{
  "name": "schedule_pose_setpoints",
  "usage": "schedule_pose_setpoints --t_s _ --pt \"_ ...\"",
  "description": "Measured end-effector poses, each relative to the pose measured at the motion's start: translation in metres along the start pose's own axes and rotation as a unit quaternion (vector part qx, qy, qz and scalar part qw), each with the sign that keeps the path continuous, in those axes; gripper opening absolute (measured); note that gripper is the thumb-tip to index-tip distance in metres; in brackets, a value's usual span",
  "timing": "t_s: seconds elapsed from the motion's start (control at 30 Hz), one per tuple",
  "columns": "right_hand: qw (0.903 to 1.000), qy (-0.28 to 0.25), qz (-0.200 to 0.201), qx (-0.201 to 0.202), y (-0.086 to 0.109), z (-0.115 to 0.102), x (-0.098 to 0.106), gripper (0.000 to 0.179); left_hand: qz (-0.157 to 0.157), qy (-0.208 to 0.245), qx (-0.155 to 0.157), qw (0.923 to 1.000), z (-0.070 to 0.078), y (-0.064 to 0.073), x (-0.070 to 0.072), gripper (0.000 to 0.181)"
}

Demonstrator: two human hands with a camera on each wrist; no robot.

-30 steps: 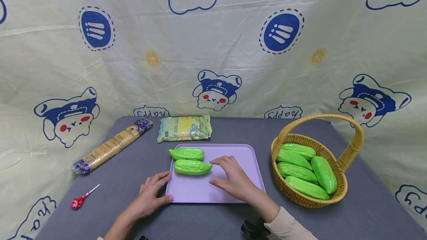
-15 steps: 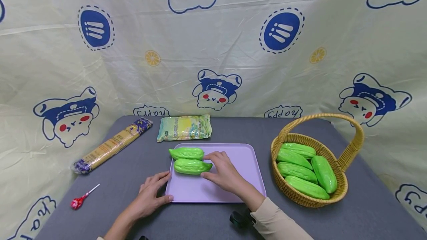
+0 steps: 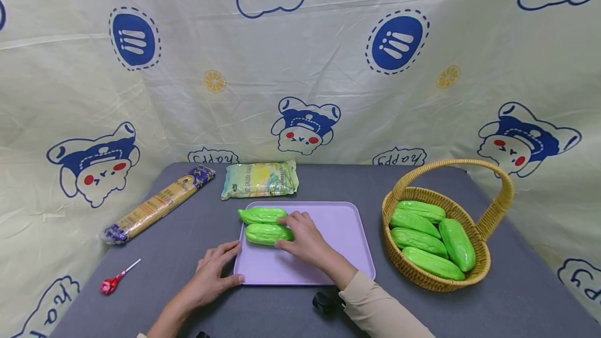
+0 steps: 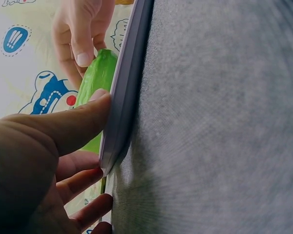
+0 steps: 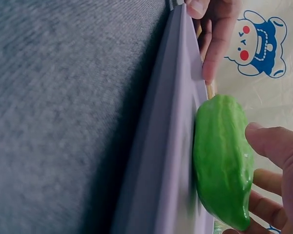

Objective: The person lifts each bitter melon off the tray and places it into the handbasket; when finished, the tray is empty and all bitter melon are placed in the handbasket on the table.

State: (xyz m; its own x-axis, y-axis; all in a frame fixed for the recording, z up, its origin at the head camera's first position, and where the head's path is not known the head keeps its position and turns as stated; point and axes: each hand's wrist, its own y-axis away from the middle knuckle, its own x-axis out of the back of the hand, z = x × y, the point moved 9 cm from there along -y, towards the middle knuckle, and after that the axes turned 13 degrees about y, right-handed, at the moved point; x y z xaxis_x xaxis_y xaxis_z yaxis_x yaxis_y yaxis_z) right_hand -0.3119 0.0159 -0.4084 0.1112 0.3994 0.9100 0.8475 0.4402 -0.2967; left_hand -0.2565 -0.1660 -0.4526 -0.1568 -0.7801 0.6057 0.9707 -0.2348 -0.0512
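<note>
On grey table (image 3: 422,306), lilac tray (image 3: 343,233), right grip (image 3: 300,239) pinching green gourd (image 3: 263,233), left grip (image 3: 211,275) spread, cartoon backdrop (image 3: 188,67).

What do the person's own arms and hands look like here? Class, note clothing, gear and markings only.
Both hands are bare: no gloves, rings or markings show. The right hand comes out of a long beige sleeve reaching the wrist, with a small black device beside its cuff. The left hand has a bare forearm; only a pale scrap shows at the bottom edge of the frame.
</note>
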Motion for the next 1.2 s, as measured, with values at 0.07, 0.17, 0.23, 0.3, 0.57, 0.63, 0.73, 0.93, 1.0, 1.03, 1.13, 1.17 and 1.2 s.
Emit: schedule_pose_setpoints --t_s 0.07,0.17,0.23,0.3,0.57,0.63,0.73,0.93,1.0,1.03,1.13,1.17,1.2 --pt "1.0 0.004 -0.002 -0.003 0.0 0.0 -0.001 0.048 0.001 0.001 -0.001 1.0 0.0 0.0 0.0 0.068" --pt "1.0 0.007 -0.002 -0.005 -0.001 0.0 -0.003 0.048 0.004 0.001 -0.007 1.0 0.001 0.0 0.0 0.068" --pt "1.0 0.009 -0.002 -0.004 -0.001 0.0 -0.005 0.048 0.005 0.001 -0.01 0.9999 0.002 0.001 0.0 0.068" --pt "1.0 0.007 -0.001 -0.005 -0.002 0.0 -0.006 0.048 0.006 0.0 -0.013 0.9999 0.002 0.001 0.001 0.068" --pt "1.0 0.005 0.008 -0.001 -0.002 0.0 -0.008 0.046 0.005 -0.002 -0.003 1.0 0.0 0.001 0.0 0.068" --pt "1.0 0.003 0.008 -0.001 -0.002 0.0 -0.01 0.046 0.004 -0.002 -0.001 1.0 -0.001 0.0 -0.001 0.067" --pt "1.0 -0.002 0.003 -0.005 -0.002 0.001 -0.012 0.046 0.002 -0.003 -0.003 1.0 -0.001 -0.001 -0.001 0.067" --pt "0.9999 -0.005 -0.005 -0.01 -0.004 0.002 -0.015 0.047 0.003 -0.002 -0.006 1.0 0.001 0.0 0.0 0.067" --pt "0.9999 -0.006 -0.005 -0.011 -0.004 0.001 -0.015 0.045 0.005 -0.003 -0.006 1.0 0.001 0.0 0.0 0.067" --pt "0.9999 -0.008 -0.004 -0.012 -0.005 0.001 -0.015 0.044 0.006 -0.003 -0.008 0.9999 0.001 0.0 0.001 0.067" --pt "0.9997 -0.015 0.001 -0.017 -0.006 0.001 -0.015 0.039 0.008 -0.004 -0.011 0.9999 0.002 0.001 0.001 0.068" --pt "0.9996 -0.018 0.003 -0.019 -0.006 0.001 -0.015 0.037 0.008 -0.005 -0.011 0.9999 0.003 0.001 0.001 0.068" --pt "0.9995 -0.021 0.005 -0.022 -0.007 0.001 -0.015 0.035 0.008 -0.004 -0.011 0.9999 0.003 0.001 0.001 0.068"
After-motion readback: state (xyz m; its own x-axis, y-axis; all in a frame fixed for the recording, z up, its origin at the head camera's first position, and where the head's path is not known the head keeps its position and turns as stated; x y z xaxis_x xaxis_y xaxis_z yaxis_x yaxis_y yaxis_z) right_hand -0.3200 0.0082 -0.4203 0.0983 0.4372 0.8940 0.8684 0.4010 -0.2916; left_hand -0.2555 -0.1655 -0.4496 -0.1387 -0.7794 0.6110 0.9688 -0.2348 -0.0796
